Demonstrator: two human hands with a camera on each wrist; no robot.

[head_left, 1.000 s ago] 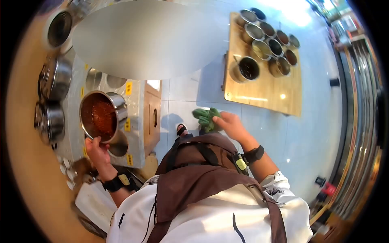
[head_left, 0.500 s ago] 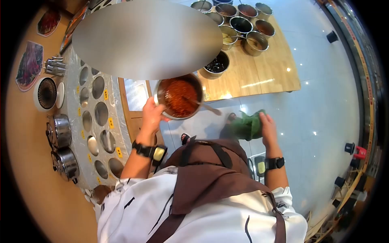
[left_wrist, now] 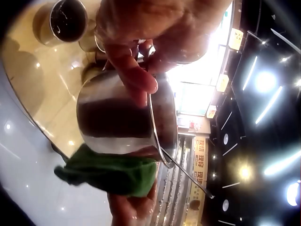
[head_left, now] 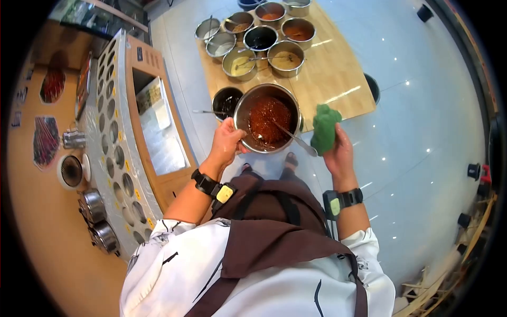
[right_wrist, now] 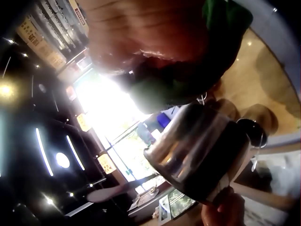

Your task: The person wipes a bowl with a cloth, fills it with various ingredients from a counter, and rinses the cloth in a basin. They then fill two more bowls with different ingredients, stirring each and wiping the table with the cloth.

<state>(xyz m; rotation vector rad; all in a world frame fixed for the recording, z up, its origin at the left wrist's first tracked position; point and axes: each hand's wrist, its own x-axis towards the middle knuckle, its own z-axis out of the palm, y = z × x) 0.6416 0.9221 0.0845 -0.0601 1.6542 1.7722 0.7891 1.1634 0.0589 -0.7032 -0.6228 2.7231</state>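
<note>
My left hand (head_left: 227, 141) pinches the rim of a round steel pot (head_left: 243, 112), its thumb showing over the rim in the left wrist view. Inside the pot lies a dark red, oily chili sauce (head_left: 270, 119). A spoon (head_left: 304, 145) stands in the sauce, its handle leaning out over the right side. My right hand (head_left: 340, 156) grips a bunched green cloth (head_left: 324, 129), held just right of the pot. In the left wrist view, the cloth (left_wrist: 108, 172) overlaps the lower edge of the pot's outer wall (left_wrist: 99, 113).
Ahead stands a wooden table (head_left: 338, 79) bearing several steel pots of sauces and powders. A pot of dark sauce (head_left: 226, 101) sits at its near left corner, close to the held pot. To the left runs a counter (head_left: 120, 190) with rows of round holes. Tiled floor (head_left: 406, 148) lies right.
The pot has swung from over the left counter to the table's near edge. The cloth has risen and moved right, now beside the pot. The view has turned toward the table.
</note>
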